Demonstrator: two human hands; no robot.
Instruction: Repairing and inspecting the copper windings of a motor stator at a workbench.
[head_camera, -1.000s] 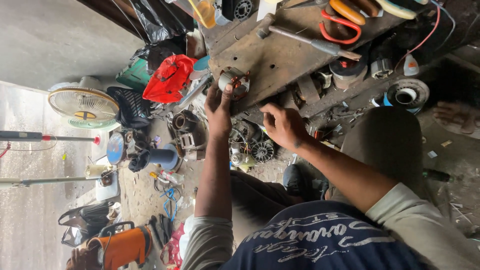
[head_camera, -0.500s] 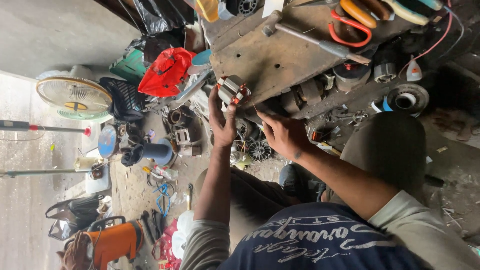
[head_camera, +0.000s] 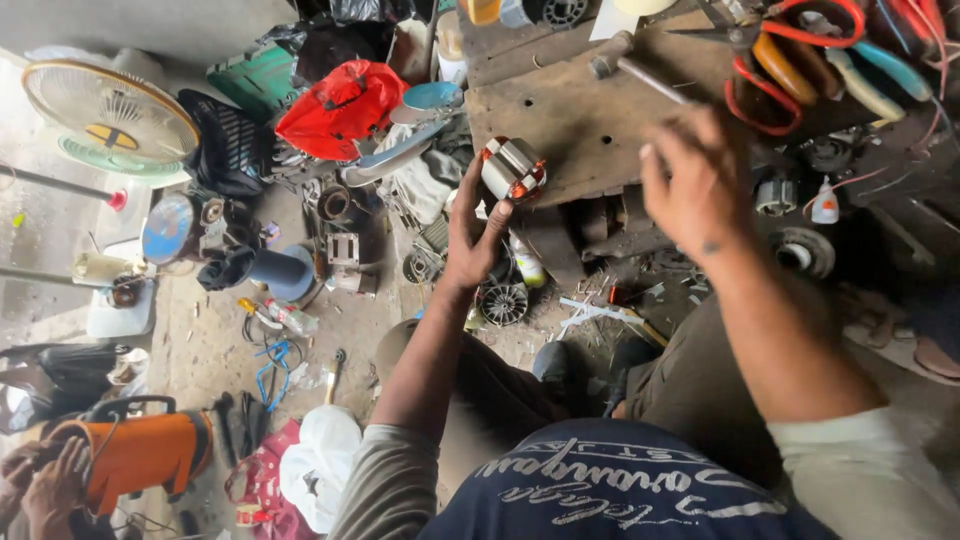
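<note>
Left hand (head_camera: 470, 235) grips a motor core (head_camera: 512, 168) by its lower end at the bench (head_camera: 580, 130) edge, winding side exposed; right hand (head_camera: 695, 185), blurred, hovers apparently empty, fingers spread, above the bench.

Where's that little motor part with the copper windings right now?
The motor part is in the left hand, at the wooden bench's left edge, right of the red bag.
</note>
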